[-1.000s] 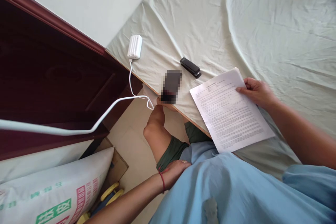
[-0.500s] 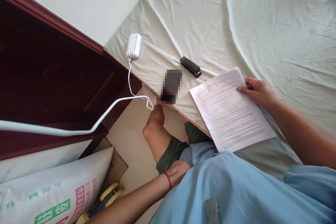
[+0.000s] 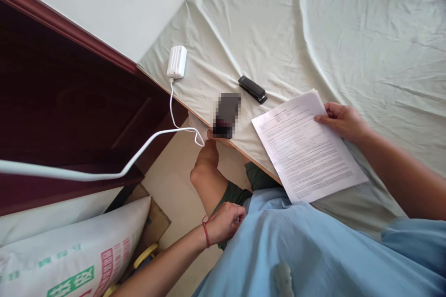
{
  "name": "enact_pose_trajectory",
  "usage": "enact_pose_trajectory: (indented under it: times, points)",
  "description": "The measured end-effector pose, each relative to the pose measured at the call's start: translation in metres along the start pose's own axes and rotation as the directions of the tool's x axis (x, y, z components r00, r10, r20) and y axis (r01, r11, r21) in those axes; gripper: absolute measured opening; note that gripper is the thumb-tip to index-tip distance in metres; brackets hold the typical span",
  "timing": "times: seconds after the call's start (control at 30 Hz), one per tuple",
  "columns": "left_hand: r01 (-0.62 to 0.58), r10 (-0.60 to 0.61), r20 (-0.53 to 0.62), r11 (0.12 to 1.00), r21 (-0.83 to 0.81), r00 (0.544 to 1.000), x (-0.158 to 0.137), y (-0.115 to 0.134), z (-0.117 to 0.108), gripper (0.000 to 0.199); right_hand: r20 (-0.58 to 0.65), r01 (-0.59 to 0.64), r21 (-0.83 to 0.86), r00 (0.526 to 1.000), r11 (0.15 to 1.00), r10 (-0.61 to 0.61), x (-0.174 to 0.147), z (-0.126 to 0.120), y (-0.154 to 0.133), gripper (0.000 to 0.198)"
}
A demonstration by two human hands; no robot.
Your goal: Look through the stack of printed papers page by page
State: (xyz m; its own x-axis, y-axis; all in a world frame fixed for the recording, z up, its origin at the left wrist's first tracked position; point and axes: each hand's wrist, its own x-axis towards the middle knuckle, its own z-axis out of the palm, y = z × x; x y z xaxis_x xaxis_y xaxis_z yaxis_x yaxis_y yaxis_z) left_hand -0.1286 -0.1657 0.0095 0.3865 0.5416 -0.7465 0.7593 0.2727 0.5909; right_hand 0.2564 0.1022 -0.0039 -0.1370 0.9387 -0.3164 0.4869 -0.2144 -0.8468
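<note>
A sheaf of printed papers [image 3: 306,146] lies on the pale green sheet at the bed's near edge. My right hand [image 3: 343,120] pinches the sheaf's far right corner. My left hand [image 3: 226,220] hovers low by my thigh, fingers curled, nothing in it; a red cord circles its wrist. A black stapler [image 3: 252,89] lies on the sheet just beyond the papers, and a dark phone [image 3: 227,114] sits to its left at the bed's edge.
A white power bank [image 3: 177,61] lies near the bed's corner, its white cable [image 3: 104,172] trailing left. A dark wooden headboard [image 3: 69,116] fills the left. A printed white sack [image 3: 69,260] lies on the floor at lower left.
My left hand has lifted off my thigh and moved slightly up, fingers curling in. The right hand and papers have stayed where they were.
</note>
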Motion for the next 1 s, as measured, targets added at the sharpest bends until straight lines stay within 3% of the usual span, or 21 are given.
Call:
enact_pose_trajectory:
  times: [0.07, 0.2, 0.27, 0.4, 0.43, 0.5, 0.57, 0.67, 0.73, 0.83, 0.9, 1.0]
  points:
    - [0.000, 0.000, 0.021, 1.000, -0.026, 1.000, -0.002, 0.002, 0.000, 0.020, 0.017, -0.023, -0.018, 1.000, 1.000, 0.024, 0.001, 0.000, 0.001, 0.026]
    - [0.001, 0.034, 0.176, 0.981, -0.195, 0.984, 0.003, -0.004, 0.007, 0.013, 0.052, -0.044, -0.010, 0.998, 0.999, 0.044, 0.002, 0.000, 0.002, 0.026]
    - [0.039, 0.013, 0.167, 0.953, -0.300, 0.986, 0.007, -0.016, 0.005, 0.016, 0.069, -0.061, 0.035, 0.996, 0.998, 0.058, 0.001, -0.001, 0.001, 0.026]
    - [0.090, -0.114, -0.025, 0.884, -0.458, 0.993, 0.010, -0.045, -0.013, 0.049, 0.064, -0.089, 0.122, 0.995, 0.989, 0.081, -0.007, -0.002, -0.008, 0.026]
    - [0.101, -0.167, -0.116, 0.894, -0.436, 0.979, 0.011, -0.049, -0.018, 0.052, 0.064, -0.091, 0.163, 0.995, 0.982, 0.081, -0.010, -0.002, -0.010, 0.027]
    - [0.088, -0.236, -0.344, 0.914, -0.395, 0.909, 0.013, -0.048, -0.027, 0.054, 0.067, -0.090, 0.288, 0.995, 0.953, 0.074, -0.016, -0.001, -0.016, 0.029]
    - [-0.025, -0.216, -0.545, 0.916, -0.401, 0.810, 0.021, -0.034, -0.033, 0.052, 0.054, -0.067, 0.411, 0.997, 0.909, 0.049, -0.022, 0.003, -0.022, 0.031]
    - [-0.318, -0.054, -0.660, 0.845, -0.430, 0.749, 0.042, 0.003, -0.038, 0.056, 0.036, -0.022, 0.515, 0.999, 0.857, 0.004, -0.026, 0.012, -0.033, 0.033]
    - [-0.514, 0.073, -0.698, 0.731, -0.449, 0.712, 0.059, 0.031, -0.041, 0.066, 0.033, -0.001, 0.527, 0.999, 0.850, -0.019, -0.025, 0.021, -0.040, 0.035]
    - [-0.680, 0.175, -0.709, 0.506, -0.531, 0.683, 0.080, 0.064, -0.047, 0.074, 0.011, 0.033, 0.508, 0.999, 0.861, -0.045, -0.019, 0.032, -0.046, 0.033]
    - [-0.695, 0.147, -0.719, 0.443, -0.567, 0.680, 0.089, 0.079, -0.051, 0.067, -0.024, 0.060, 0.501, 0.998, 0.863, -0.055, -0.015, 0.039, -0.048, 0.032]
    - [-0.631, 0.014, -0.680, 0.385, -0.673, 0.733, 0.097, 0.091, -0.056, 0.060, -0.079, 0.099, 0.509, 0.995, 0.855, -0.069, -0.011, 0.050, -0.045, 0.036]
